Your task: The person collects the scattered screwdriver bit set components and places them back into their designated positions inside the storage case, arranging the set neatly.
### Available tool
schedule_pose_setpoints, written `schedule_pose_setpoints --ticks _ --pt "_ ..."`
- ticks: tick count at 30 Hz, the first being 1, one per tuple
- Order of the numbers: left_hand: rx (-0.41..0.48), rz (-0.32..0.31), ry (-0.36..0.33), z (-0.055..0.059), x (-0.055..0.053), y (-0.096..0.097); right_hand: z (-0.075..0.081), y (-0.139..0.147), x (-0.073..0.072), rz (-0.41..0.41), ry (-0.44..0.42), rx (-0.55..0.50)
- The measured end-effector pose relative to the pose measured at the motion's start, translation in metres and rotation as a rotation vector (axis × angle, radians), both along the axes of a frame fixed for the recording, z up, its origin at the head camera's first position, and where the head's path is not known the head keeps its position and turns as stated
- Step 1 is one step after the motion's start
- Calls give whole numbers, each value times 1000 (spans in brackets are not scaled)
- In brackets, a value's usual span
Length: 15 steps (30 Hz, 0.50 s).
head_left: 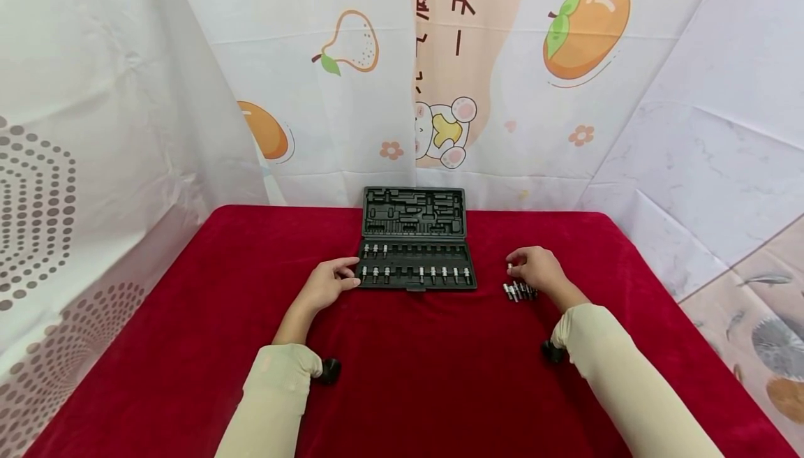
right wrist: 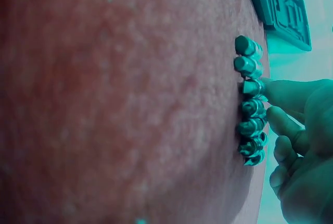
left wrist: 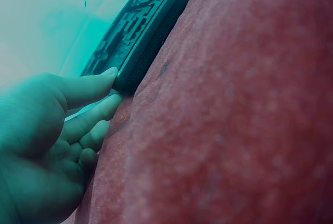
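Note:
An open black socket case (head_left: 417,262) lies on the red cloth, silver bit sockets standing in its two rows. Three fill the left end of the back row. The front row has three at the left, bare slots, then several more at the right. My left hand (head_left: 326,283) touches the case's left edge with thumb and index finger spread apart; its thumb tip rests at the case corner (left wrist: 120,81) in the left wrist view. Between thumb and fingers, my right hand (head_left: 539,268) pinches a small bit socket (head_left: 510,266), just behind a cluster of loose bit sockets (head_left: 518,292).
The case's moulded lid (head_left: 414,212) stands raised at the back. Red velvet cloth (head_left: 414,374) covers the table. A printed white curtain (head_left: 352,109) hangs behind it. Dark wrist devices (head_left: 329,371) sit at both cuffs.

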<state>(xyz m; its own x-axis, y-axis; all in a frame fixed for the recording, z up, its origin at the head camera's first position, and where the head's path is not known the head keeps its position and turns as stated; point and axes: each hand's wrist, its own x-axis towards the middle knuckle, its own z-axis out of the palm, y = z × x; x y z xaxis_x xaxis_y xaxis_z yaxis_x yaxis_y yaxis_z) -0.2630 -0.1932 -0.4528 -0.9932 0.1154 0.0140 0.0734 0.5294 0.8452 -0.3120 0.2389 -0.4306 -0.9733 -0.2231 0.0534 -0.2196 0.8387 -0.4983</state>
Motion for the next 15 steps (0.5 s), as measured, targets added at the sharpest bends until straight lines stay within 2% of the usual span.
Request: schedule_pose_setpoints --ticks 10,15 --pt "-3 9 -15 1 0 -1 0 4 -1 10 19 46" --pt "-1 9 -23 2 -1 -1 -1 3 -1 13 42 25"
